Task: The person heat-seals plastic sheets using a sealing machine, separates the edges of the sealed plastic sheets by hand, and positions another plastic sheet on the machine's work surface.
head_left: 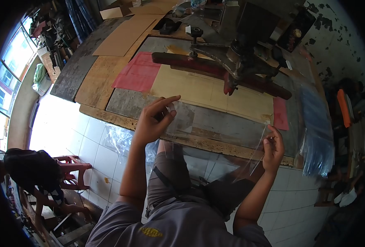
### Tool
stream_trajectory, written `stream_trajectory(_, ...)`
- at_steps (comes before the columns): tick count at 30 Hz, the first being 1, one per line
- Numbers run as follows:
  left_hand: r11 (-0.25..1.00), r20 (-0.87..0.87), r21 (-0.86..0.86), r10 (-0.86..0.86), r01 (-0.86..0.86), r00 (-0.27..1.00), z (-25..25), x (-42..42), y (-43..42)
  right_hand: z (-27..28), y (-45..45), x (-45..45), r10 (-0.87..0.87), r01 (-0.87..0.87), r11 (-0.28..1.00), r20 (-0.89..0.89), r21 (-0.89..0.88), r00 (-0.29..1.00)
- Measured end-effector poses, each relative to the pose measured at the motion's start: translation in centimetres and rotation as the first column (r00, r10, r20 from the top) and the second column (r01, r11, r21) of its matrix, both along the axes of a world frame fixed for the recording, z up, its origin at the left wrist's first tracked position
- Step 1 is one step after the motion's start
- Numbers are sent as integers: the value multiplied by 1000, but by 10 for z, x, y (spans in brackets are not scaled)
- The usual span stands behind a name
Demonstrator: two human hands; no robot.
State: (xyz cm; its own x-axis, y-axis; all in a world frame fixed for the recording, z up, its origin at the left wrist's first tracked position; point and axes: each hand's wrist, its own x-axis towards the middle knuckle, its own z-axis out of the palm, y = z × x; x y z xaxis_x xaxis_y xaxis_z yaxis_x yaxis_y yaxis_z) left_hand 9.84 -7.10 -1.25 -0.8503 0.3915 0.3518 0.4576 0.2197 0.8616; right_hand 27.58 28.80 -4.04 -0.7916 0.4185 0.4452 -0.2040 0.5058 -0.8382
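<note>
A worktable [120,118] carries a press with a long red bar [190,63] above a yellow sheet [215,92]. On the person's side of that sheet, a clear plastic sheet [211,138] spans the two hands, its long axis apparently running left to right along the table's front edge, though its transparency blurs the outline. The left hand [154,119], nearer the yellow sheet, pinches one end between thumb and fingers; the right hand [274,149] pinches the other.
</note>
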Motion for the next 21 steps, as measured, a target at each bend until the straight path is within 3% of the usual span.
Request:
stream_trajectory(7,1000,-17,6,20,-20,1000,-3,0,0,1,-1,0,-11,10,1000,18,12,1000)
stream_trajectory(21,998,114,53,35,-41,993,-6,1,0,4,-3,-3,-7,8,996,-12,86,1000)
